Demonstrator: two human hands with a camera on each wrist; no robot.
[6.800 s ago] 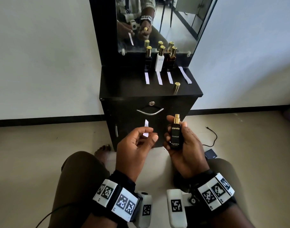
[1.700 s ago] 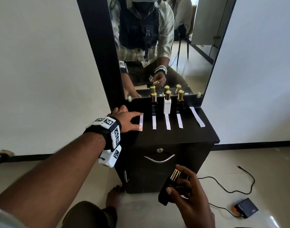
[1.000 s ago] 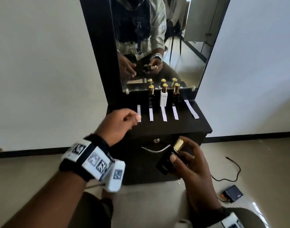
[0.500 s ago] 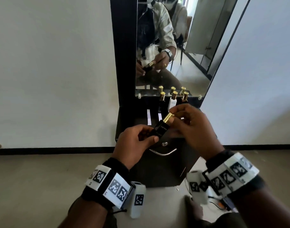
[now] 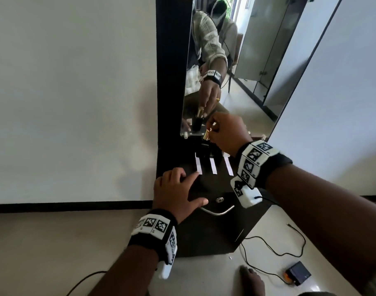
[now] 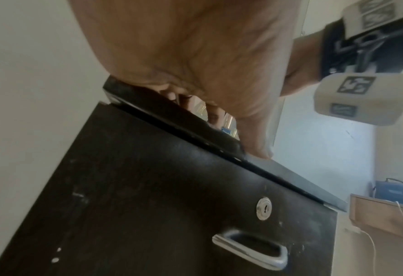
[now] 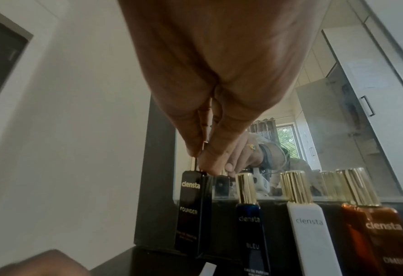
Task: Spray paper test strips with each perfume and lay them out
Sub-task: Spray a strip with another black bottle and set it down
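The black "Founder" perfume bottle (image 5: 204, 147) (image 7: 191, 211) stands upright at the left end of the bottle row, by the mirror. My right hand (image 5: 211, 130) (image 7: 201, 158) pinches its gold cap from above. To its right are a blue bottle (image 7: 250, 220), a white bottle (image 7: 309, 229) and an amber bottle (image 7: 380, 233), all capped. White test strips (image 5: 198, 166) (image 5: 213, 166) (image 5: 228, 166) lie in front of the bottles. My left hand (image 5: 182, 186) (image 6: 219, 74) rests flat on the front left of the cabinet top (image 5: 206, 182), its index fingertip at the leftmost strip.
A tall mirror (image 5: 236, 67) rises behind the bottles. The black cabinet has a lock (image 6: 263, 208) and a metal drawer handle (image 5: 217, 211) (image 6: 250, 250). A cable (image 5: 274, 246) and a small black device (image 5: 298, 273) lie on the floor at the right, near a foot (image 5: 252, 280).
Half a second ago both hands held the black bottle in front of the cabinet. My right hand has carried it to the row's left end; my left hand let go and rests on the top.
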